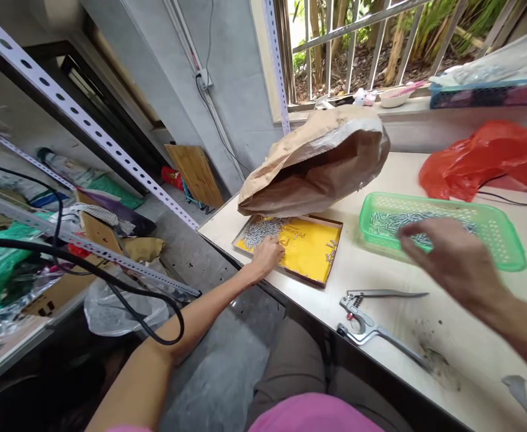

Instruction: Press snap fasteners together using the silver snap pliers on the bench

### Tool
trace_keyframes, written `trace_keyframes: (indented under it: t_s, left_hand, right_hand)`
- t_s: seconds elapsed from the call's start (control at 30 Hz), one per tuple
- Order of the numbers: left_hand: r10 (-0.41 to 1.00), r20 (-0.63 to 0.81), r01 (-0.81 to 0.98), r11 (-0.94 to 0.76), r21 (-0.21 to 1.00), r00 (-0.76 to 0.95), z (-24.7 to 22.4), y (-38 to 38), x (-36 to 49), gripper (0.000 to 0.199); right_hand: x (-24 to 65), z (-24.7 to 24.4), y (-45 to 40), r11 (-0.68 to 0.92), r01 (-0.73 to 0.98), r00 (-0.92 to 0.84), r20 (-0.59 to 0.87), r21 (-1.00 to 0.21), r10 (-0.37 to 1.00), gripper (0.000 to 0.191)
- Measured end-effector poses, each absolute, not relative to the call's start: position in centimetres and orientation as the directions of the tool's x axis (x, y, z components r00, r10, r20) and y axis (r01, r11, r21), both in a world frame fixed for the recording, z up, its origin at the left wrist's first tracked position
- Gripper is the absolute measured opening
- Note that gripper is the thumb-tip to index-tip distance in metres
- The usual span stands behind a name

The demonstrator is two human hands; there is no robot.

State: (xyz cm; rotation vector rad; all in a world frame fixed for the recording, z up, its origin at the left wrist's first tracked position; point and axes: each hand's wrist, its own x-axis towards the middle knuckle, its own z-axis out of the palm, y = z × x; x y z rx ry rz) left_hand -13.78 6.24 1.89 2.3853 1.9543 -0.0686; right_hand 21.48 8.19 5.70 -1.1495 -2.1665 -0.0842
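My left hand is at the yellow-bottomed tray, its fingers bent together beside a heap of small metal pieces; what they hold, if anything, is too small to name. A few more pieces lie at the tray's right side. Blurred by motion, my right hand hangs over the near edge of a green plastic basket, which holds many small metal pins. Its fingertips are smeared. Between the hands, a metal plier-like tool lies on the table with its handles spread.
An open brown paper bag stands behind the tray. A red plastic bag lies at the back right of the white table. Black cables hang at the left. A grey scrap lies near the front right.
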Motion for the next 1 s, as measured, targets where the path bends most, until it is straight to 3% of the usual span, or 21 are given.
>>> trace_keyframes:
  t_s: [0.1, 0.17, 0.23, 0.33, 0.4, 0.47, 0.6, 1.0]
  left_hand:
    - [0.97, -0.125, 0.977, -0.211, 0.002, 0.21, 1.7, 7.0, -13.7, 0.021]
    - [0.971, -0.119, 0.979, -0.204, 0.021, 0.205, 1.8, 7.4, -13.5, 0.02]
    - [0.98, -0.068, 0.979, -0.178, 0.102, 0.185, 2.1, 7.3, -12.9, 0.02]
    - [0.992, -0.029, 0.889, -0.095, 0.447, 0.121, 2.7, 5.7, -10.3, 0.018]
    - [0.978, -0.172, 0.721, 0.034, 0.692, 0.118, 2.8, 3.8, -7.6, 0.022]
    - [0.915, -0.363, 0.567, 0.207, 0.797, 0.177, 2.3, 1.7, -4.9, 0.027]
    - [0.831, -0.501, 0.485, 0.343, 0.805, 0.244, 0.2, -0.8, -1.7, 0.033]
    - [0.826, -0.524, 0.673, 0.267, 0.689, 0.209, -1.2, -0.5, -1.3, 0.036]
  right_hand:
    - [24.4, 7.7, 9.8, 0.431, 0.898, -0.299, 0.593, -0.09, 0.748, 0.036]
    - [24.9, 7.7, 8.9, 0.416, 0.901, -0.29, 0.542, -0.123, 0.789, 0.038]
    - [24.4, 6.5, 6.5, 0.489, 0.836, -0.351, 0.439, -0.251, 0.827, 0.031]
    - [23.1, 3.2, 1.7, 0.56, 0.721, -0.527, 0.202, -0.408, 0.826, 0.025]
    - [22.5, 0.8, -1.1, 0.537, 0.736, -0.566, 0.06, -0.413, 0.822, 0.024]
    - [22.3, -1.2, -3.2, 0.493, 0.782, -0.543, -0.029, -0.381, 0.839, 0.023]
    - [22.3, -3.0, -4.7, 0.432, 0.836, -0.473, -0.045, -0.339, 0.88, 0.024]
    - [21.7, -1.6, -5.0, 0.376, 0.864, -0.419, -0.065, -0.335, 0.906, 0.024]
